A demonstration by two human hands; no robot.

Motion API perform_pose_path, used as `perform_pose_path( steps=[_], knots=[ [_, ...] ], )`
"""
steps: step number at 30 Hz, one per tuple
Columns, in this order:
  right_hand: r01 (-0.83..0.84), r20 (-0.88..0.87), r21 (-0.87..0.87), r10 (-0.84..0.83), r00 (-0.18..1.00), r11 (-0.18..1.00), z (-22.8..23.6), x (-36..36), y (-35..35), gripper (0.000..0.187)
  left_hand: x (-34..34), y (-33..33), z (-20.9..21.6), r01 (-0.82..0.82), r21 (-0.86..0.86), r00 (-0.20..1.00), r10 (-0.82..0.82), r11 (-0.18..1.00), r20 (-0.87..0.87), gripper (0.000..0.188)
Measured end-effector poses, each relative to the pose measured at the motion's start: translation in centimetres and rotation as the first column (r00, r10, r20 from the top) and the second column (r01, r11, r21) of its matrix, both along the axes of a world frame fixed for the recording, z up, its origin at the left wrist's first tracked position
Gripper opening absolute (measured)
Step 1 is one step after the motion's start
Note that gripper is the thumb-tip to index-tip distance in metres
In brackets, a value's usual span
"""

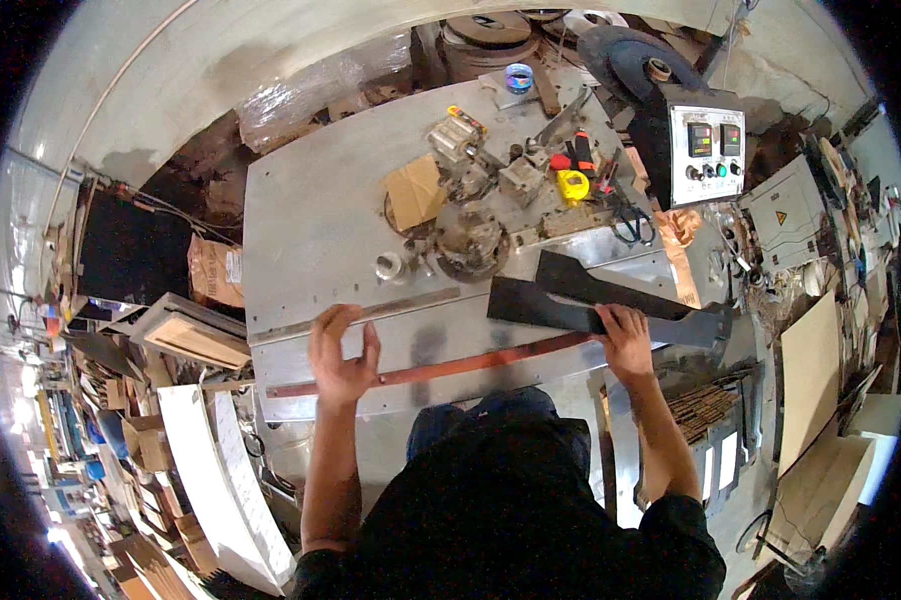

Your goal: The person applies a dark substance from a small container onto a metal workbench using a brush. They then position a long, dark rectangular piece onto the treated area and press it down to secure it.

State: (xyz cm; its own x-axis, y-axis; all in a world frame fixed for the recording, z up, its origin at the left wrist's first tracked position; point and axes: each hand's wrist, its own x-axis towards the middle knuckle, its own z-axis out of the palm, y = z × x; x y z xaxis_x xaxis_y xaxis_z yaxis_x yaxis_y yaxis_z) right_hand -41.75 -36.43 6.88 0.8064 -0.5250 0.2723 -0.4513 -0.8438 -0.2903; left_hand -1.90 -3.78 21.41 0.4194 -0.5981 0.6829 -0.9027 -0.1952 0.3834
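My left hand (pixel 343 355) is above the front left of the metal table, its thumb and fingers curved apart with nothing between them. Below it, a long reddish-brown strip (pixel 451 370) lies along the table's front edge and runs to the right toward my other hand. My right hand (pixel 626 342) grips the near edge of a black flat shaped plate (pixel 546 308). Behind that, a second similar black plate (pixel 581 280) lies partly covered by the first. A thin metal bar (pixel 361 312) rests on the table beyond my left hand.
The metal table (pixel 311 220) bears a greasy machine assembly (pixel 471 240), a cardboard piece (pixel 416 192), a yellow tape measure (pixel 573 184) and a blue tape roll (pixel 519 78). A control box (pixel 708 155) stands at the right. White panels (pixel 211 480) lean at the lower left.
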Motion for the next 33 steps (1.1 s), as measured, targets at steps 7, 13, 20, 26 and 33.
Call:
perform_pose_path(
  steps=[7, 13, 20, 26, 33],
  knots=[
    [-0.084, -0.079, 0.054, 0.088, 0.993, 0.995, -2.4, 8.0, 11.2, 0.063, 1.9, 9.8, -14.2, -0.038, 0.206, 0.859, 0.137, 0.978, -0.494, 0.038],
    [-0.04, -0.087, 0.15, 0.054, 0.995, 0.988, -3.9, 15.1, 15.9, 0.065, 3.6, 14.5, -21.3, -0.037, 0.355, 0.906, 0.182, 0.934, -0.382, 0.041],
    [0.11, -0.134, 0.113, -0.095, 0.986, 0.987, -3.6, 15.4, 17.3, 0.069, 1.2, 14.7, -21.4, 0.005, 0.326, 0.949, 0.098, 0.945, -0.299, 0.038],
    [0.117, -0.114, 0.095, -0.105, 0.988, 0.989, -6.0, 14.6, 17.1, 0.078, 1.1, 14.4, -20.8, 0.132, 0.367, 0.951, -0.012, 0.921, -0.31, 0.033],
    [0.15, -0.1, 0.067, -0.143, 0.985, 0.986, -7.0, 14.7, 17.5, 0.079, 1.0, 14.3, -21.6, 0.043, 0.38, 0.967, 0.058, 0.924, -0.25, 0.025]
  ],
)
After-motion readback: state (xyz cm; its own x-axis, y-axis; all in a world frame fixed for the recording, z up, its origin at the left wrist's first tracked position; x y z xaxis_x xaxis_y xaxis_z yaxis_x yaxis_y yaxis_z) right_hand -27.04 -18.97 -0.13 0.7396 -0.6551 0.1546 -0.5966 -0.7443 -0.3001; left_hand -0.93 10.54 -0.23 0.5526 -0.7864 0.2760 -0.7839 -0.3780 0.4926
